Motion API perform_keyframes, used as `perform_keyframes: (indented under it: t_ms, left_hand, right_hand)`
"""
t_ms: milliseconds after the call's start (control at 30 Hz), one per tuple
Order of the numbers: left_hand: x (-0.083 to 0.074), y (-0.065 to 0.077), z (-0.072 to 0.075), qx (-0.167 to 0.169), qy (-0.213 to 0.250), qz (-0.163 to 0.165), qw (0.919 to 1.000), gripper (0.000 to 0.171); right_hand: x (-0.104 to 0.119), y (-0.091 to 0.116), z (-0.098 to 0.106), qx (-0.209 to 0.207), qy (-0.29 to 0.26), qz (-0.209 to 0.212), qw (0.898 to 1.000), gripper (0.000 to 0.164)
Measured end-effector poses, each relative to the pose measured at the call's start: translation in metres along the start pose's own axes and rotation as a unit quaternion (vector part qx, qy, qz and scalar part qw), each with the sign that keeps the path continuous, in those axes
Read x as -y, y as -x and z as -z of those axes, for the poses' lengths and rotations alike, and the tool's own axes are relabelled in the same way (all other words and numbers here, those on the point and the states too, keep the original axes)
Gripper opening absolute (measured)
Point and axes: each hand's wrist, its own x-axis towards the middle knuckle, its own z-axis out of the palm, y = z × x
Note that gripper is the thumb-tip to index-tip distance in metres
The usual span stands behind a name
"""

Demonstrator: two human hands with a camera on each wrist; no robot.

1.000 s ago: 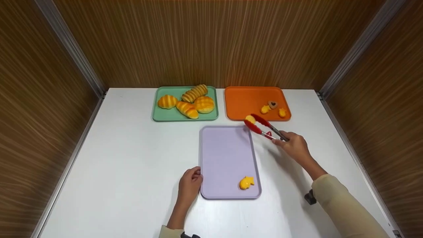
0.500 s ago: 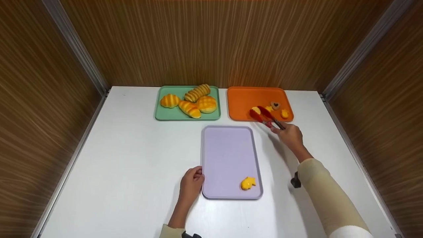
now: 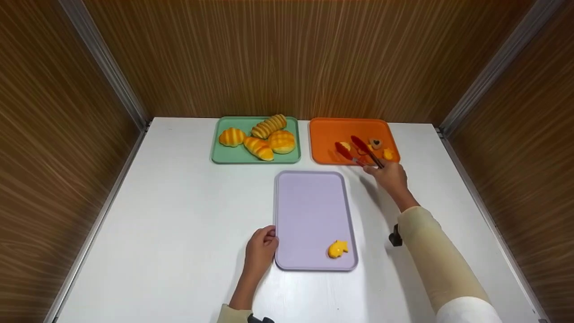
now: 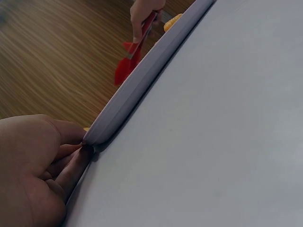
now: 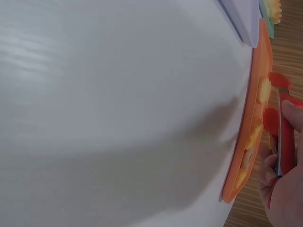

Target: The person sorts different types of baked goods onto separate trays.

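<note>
My right hand holds red-tipped tongs over the orange tray. Their tips are spread apart, and a round yellow cookie lies on that tray beside one tip, partly hidden in the head view. Near the tongs on the same tray are a brown heart-shaped cookie and small yellow pieces, one of them fish-like. With curled fingers my left hand grips the left rim of the lilac tray. A yellow fish-shaped piece lies in its lower right corner.
At the back left a green tray carries several breads, including a twisted loaf and a round bun. Brown wood-grain panels enclose the white table at the back and both sides.
My right hand has moved the tongs from the lilac tray's upper right corner to over the orange tray. The tips have parted and released the round cookie there. The left hand stays put.
</note>
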Motion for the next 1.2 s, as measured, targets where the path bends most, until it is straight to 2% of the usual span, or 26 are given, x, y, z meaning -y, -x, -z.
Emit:
perform_keyframes:
  t_ms: [333, 433, 633, 833, 1000, 1200]
  left_hand:
    - [-0.002, -0.001, 0.0, -0.008, -0.001, -0.002, 1.0, 0.027]
    - [-0.003, 0.0, 0.0, -0.007, -0.001, -0.002, 1.0, 0.027]
    - [-0.001, 0.001, -0.001, -0.005, 0.002, 0.0, 1.0, 0.027]
    - [-0.001, 0.001, -0.002, -0.008, 0.001, -0.007, 0.9999, 0.027]
    - [-0.002, 0.001, -0.002, -0.006, 0.0, -0.011, 0.9999, 0.027]
    - [0.0, 0.0, -0.002, -0.009, -0.007, -0.007, 0.9999, 0.027]
  right_hand:
    - [-0.005, 0.016, 0.012, -0.012, 0.01, 0.041, 0.999, 0.055]
    - [-0.01, 0.025, 0.018, 0.002, 0.004, 0.046, 0.999, 0.056]
    - [-0.016, 0.049, 0.033, 0.041, -0.016, 0.037, 0.998, 0.076]
    - [-0.017, 0.076, 0.046, 0.063, -0.006, 0.07, 0.996, 0.069]
    - [-0.022, 0.098, 0.059, 0.07, 0.022, 0.115, 0.991, 0.064]
    - [-0.026, 0.115, 0.071, 0.091, 0.032, 0.138, 0.986, 0.064]
